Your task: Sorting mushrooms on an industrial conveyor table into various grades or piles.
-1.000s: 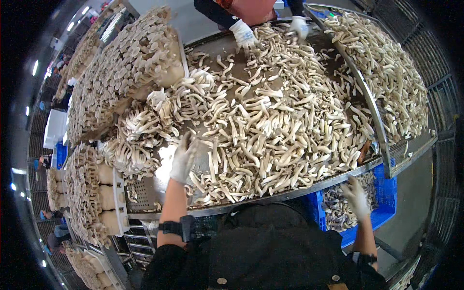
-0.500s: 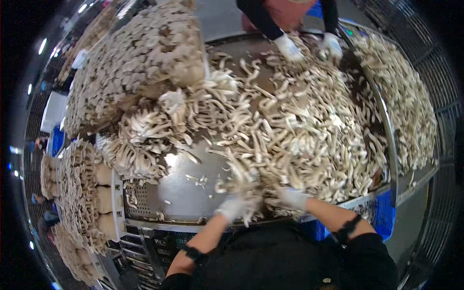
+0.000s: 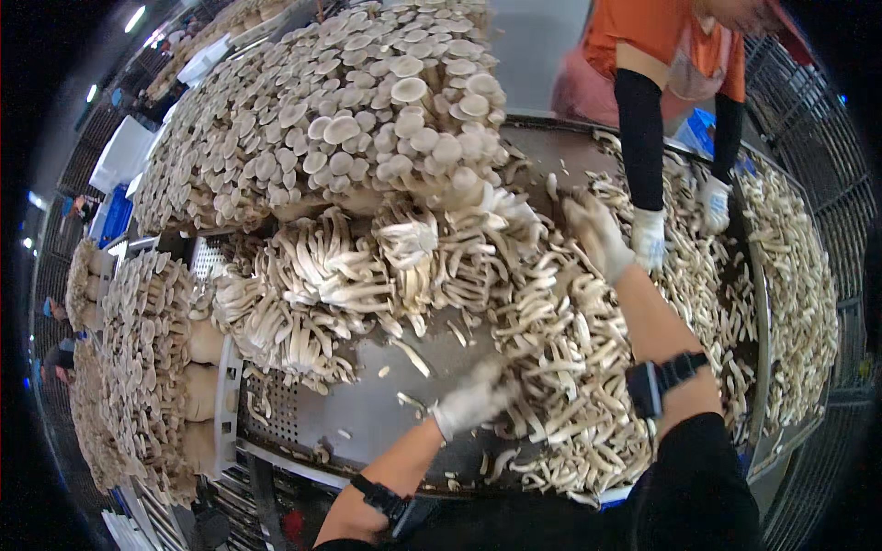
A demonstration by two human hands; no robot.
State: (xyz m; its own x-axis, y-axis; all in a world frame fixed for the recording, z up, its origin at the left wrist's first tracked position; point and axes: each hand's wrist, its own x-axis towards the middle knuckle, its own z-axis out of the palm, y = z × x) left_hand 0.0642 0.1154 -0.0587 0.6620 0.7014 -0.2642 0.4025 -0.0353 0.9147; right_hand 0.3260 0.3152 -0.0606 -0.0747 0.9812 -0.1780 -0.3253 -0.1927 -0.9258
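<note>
A metal table (image 3: 340, 409) carries the loose mushrooms (image 3: 588, 404), piled on its centre and right. Mushroom clusters (image 3: 322, 266) lie left of the pile. The gloved right hand (image 3: 597, 237) is at the pile's far left edge; the gloved left hand (image 3: 473, 402) is at its near left edge. Fingers are blurred on both; grip cannot be determined.

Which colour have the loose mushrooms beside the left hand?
Mostly creamy white; the mushrooms show best in the head view.
</note>
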